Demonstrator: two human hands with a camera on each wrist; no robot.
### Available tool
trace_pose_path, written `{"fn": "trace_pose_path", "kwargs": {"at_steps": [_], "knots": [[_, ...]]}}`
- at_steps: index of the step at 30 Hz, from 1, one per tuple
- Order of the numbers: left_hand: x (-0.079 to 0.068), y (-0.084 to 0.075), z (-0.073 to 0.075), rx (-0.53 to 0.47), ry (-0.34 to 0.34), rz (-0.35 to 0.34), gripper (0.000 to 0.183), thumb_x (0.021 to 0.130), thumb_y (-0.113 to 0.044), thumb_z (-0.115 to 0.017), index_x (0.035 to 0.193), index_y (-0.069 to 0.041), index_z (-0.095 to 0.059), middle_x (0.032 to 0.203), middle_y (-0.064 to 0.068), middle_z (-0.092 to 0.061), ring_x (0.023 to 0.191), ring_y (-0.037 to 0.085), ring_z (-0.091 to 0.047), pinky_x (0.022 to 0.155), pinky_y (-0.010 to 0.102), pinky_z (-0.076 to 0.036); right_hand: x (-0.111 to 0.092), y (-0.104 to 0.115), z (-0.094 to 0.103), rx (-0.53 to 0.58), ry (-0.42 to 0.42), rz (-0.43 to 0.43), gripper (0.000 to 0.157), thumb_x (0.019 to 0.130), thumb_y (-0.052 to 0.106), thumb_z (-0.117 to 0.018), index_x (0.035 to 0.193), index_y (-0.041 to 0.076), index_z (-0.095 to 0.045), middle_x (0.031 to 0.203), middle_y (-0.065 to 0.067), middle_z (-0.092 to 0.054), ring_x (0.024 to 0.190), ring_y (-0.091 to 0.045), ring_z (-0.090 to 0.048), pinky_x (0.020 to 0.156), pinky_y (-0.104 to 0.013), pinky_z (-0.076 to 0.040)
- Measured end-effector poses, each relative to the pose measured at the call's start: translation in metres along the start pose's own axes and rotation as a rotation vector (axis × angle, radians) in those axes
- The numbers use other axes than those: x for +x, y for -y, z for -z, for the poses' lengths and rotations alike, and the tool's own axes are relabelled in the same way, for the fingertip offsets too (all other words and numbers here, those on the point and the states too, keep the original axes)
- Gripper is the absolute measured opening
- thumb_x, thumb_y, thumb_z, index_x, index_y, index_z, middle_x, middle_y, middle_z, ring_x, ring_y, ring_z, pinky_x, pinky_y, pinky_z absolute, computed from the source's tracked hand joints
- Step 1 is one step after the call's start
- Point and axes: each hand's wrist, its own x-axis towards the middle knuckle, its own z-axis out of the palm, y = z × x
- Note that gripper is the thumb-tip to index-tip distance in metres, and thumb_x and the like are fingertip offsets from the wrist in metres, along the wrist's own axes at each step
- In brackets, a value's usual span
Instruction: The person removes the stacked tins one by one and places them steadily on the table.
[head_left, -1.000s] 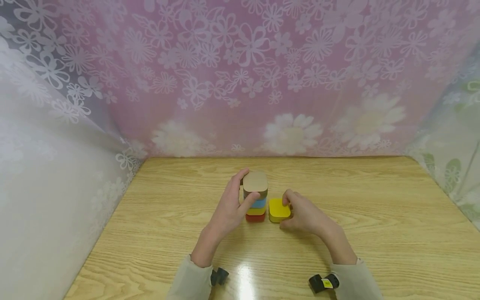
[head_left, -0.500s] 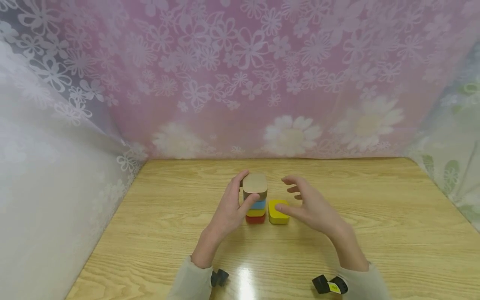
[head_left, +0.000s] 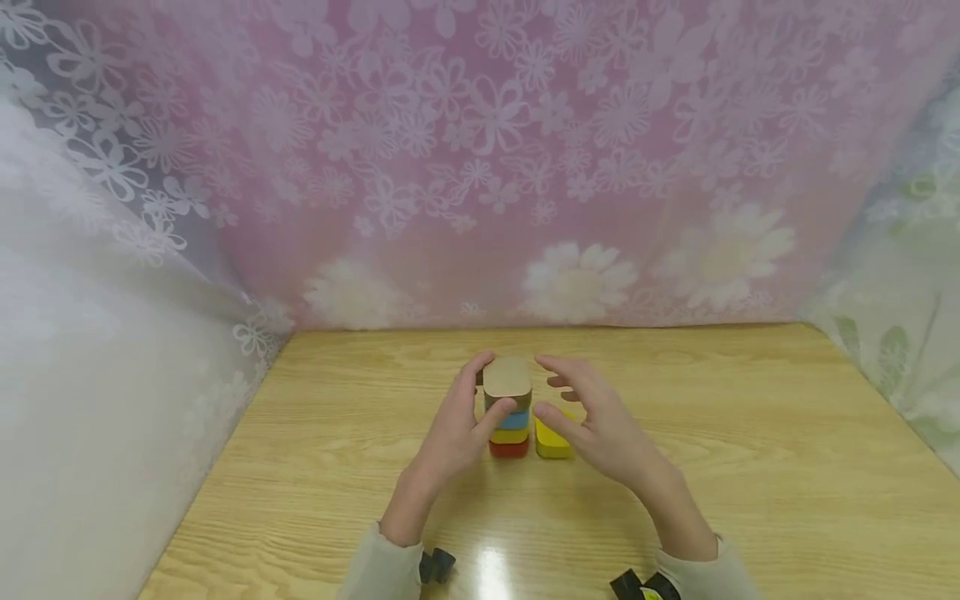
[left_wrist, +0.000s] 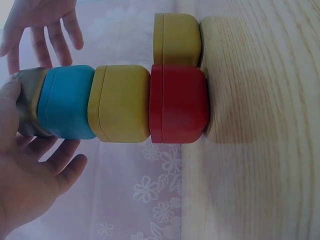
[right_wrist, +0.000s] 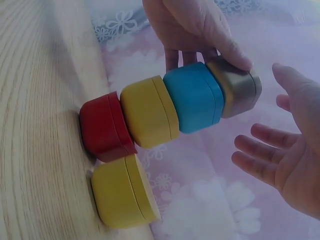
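Four small rounded-square lidded tins would be a count, so several of them form one upright stack: a red tin [head_left: 509, 449] at the bottom, a yellow tin [left_wrist: 120, 103] over it, a blue tin [left_wrist: 67, 102] above that, and a gold tin [head_left: 507, 377] on top. My left hand [head_left: 456, 427] grips the gold tin from the left, thumb in front and fingers behind. A separate yellow tin [right_wrist: 122, 192] sits on the table just right of the red one. Above it my right hand [head_left: 609, 433] is open, fingers spread beside the stack's top, holding nothing.
The tins stand on a wood-grain table [head_left: 337, 467]. Behind it hangs a pink flowered cloth [head_left: 450, 208], with a pale cloth [head_left: 90, 375] at the left and another light cloth [head_left: 900, 333] at the right.
My right hand has let go of the separate yellow tin, risen, and moved left to the top of the stack. The left hand keeps its hold on the gold tin.
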Motion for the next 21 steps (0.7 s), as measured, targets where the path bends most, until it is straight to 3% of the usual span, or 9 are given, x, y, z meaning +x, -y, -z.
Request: {"fn": "trace_pose_path", "kwargs": {"at_steps": [14, 21], "knots": [[0.001, -0.003, 0.004, 0.014, 0.034, 0.0, 0.072, 0.1, -0.042, -0.056, 0.155, -0.01, -0.024, 0.137, 0.007, -0.047, 0.124, 0.021, -0.047, 0.106, 0.049, -0.041, 0.012, 0.014, -0.001, 0.022, -0.066, 0.038, 0.06, 0.096, 0.01, -0.066, 0.15, 0.02, -0.042, 0.144, -0.004, -0.048, 0.122, -0.025, -0.055, 0.098, -0.051, -0.049], [0.001, 0.0, 0.006, -0.003, 0.065, -0.02, 0.074, 0.099, -0.044, -0.057, 0.155, -0.01, -0.024, 0.138, 0.006, -0.047, 0.124, 0.02, -0.047, 0.105, 0.052, -0.042, 0.021, 0.012, -0.016, 0.03, -0.057, 0.066, 0.056, 0.096, 0.013, -0.066, 0.148, 0.02, -0.047, 0.146, -0.004, -0.046, 0.128, -0.025, -0.048, 0.095, -0.054, -0.05]]}}
